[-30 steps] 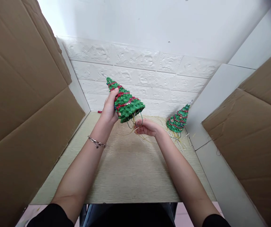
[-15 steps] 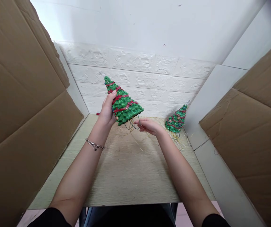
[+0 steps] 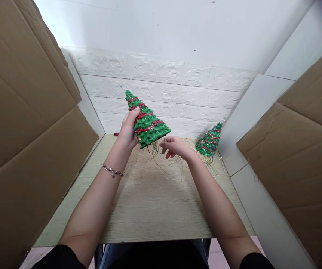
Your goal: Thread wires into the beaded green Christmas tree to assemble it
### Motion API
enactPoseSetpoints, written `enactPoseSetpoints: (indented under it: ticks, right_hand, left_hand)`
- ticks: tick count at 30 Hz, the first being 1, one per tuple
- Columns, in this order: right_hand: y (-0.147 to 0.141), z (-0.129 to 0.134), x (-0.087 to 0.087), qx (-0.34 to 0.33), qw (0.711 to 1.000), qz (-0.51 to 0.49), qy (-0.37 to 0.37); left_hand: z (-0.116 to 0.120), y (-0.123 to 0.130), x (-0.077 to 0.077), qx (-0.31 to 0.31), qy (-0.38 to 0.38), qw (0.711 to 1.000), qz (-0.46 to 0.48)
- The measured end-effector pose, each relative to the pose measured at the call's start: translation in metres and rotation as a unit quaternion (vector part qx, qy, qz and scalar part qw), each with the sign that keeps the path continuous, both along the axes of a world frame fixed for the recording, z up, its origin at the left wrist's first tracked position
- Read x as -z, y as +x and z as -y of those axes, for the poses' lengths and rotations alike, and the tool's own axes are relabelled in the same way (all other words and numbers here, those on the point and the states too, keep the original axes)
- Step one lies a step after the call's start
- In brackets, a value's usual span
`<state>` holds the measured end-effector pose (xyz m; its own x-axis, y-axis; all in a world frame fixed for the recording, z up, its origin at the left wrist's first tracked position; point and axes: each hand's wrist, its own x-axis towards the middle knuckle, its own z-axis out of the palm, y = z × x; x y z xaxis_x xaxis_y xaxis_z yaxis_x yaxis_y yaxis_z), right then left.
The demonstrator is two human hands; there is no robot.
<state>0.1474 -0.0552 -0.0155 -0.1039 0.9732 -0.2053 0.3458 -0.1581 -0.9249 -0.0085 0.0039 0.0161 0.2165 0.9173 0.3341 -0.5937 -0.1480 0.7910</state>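
Observation:
A green ornamental Christmas tree (image 3: 152,127) with glittery red garlands and a clear tip is held up, tilted with its top to the upper left. My left hand (image 3: 129,129) is wrapped round its left side, thumb across the front. Thin dark green and yellow wires (image 3: 155,155) hang from its base. Beside that base, my right hand (image 3: 173,146) has its fingers bent in a pinch among the wires, seemingly on a thin wire; the fingertips are partly hidden. A dark green wire loop passes in front of them.
A second, similar tree (image 3: 209,140) leans at the back right of the wooden table (image 3: 155,209), with loose yellow and white strands (image 3: 214,170) below it. Cardboard sheets (image 3: 37,93) flank both sides. A small red object (image 3: 116,134) lies by the white brick-pattern wall (image 3: 161,91).
My right hand has shifted slightly, its lower fingers dropping a little and spreading more. A yellow strand now hangs below it. The tree in my left hand has hardly moved.

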Motion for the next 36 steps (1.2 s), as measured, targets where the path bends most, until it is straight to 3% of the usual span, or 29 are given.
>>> enactPoseSetpoints:
  ticks: [14,21,25,30,36]
  right_hand:
    - [0.004,0.014,-0.018,0.054,0.993,0.095,0.040]
    - [0.007,0.016,-0.020,0.035,0.980,0.162,0.114]
    - [0.004,0.013,-0.016,0.047,0.973,0.165,0.152]
    - [-0.001,0.006,-0.004,0.023,0.986,0.097,0.130]
    - [-0.006,0.007,-0.001,0.006,0.967,0.170,0.192]
  left_hand:
    - [0.001,-0.002,-0.002,0.004,-0.002,1.000,0.004]
    - [0.001,-0.002,-0.003,-0.001,-0.009,1.000,0.001]
    - [0.000,-0.002,-0.002,-0.001,-0.002,1.000,-0.002]
    - [0.001,-0.003,-0.004,0.007,-0.001,1.000,-0.005]
    - [0.000,-0.002,-0.003,0.000,-0.003,1.000,0.003]
